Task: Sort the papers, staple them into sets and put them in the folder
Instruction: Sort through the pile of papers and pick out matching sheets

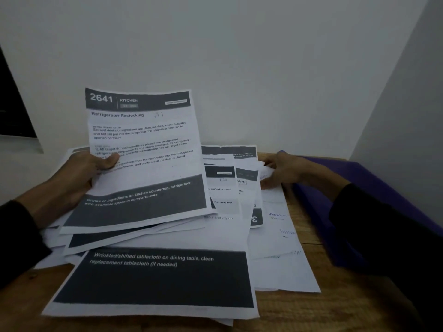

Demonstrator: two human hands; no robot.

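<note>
Wooden table (335, 307) — loose papers (167, 279) spread, purple folder (340, 212) right.

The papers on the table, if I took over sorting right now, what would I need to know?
Left hand: its grip holds up the sheet headed 2641 Kitchen, Refrigerator Restocking, thumb on the front.
Right hand: fingers pinch the edge of a sheet at the far right of the loose pile.
The pile lies spread and overlapping on the wooden table. The purple folder lies at the right, beside the pile.
Done: nothing looks stapled or filed; no stapler in view.
Left: sort, staple into sets, put them in the folder.
</note>
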